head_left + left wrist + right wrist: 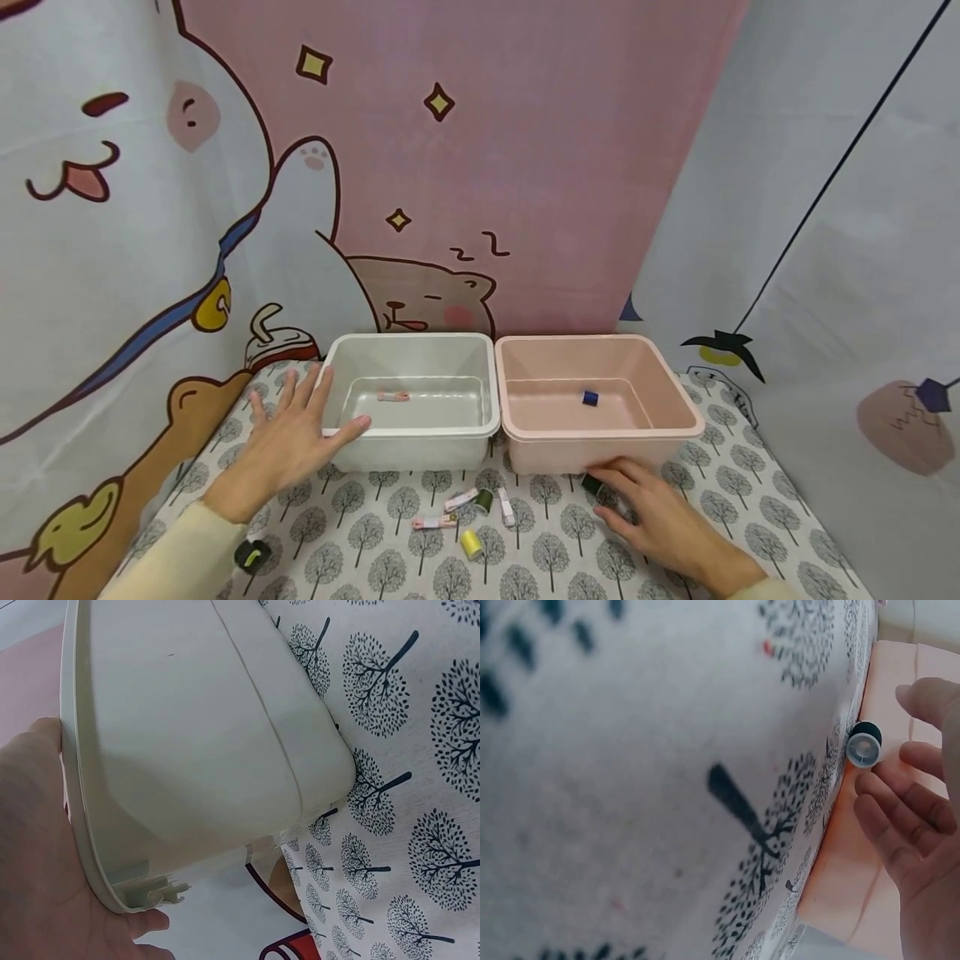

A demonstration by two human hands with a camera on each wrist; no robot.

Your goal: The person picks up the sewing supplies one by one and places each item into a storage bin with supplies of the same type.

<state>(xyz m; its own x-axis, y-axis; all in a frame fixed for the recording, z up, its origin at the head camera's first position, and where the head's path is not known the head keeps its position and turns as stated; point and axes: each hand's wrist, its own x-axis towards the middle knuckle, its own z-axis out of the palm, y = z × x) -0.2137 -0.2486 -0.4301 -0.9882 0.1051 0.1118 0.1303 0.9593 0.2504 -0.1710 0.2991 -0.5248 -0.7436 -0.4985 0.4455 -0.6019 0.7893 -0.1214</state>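
Note:
My left hand (288, 433) rests at the left front corner of the white plastic bin (411, 454), fingers spread, its palm against the rim in the left wrist view. My right hand (660, 508) is in front of the pink bin (600, 435), thumb and fingers apart around a dark thread spool (592, 484). In the right wrist view this spool (865, 745) lies on the cloth against the bin's wall, just beyond the fingertips. A small pink bundle (393, 397) lies inside the white bin, and a dark blue spool (590, 398) inside the pink one.
Between the hands on the tree-print cloth (367, 542) lie a yellow spool (471, 544), a dark green spool (484, 500), a pink bundle (433, 522) and two whitish bundles. A black object (252, 556) sits by the left sleeve. Behind the bins hangs a printed curtain (555, 167).

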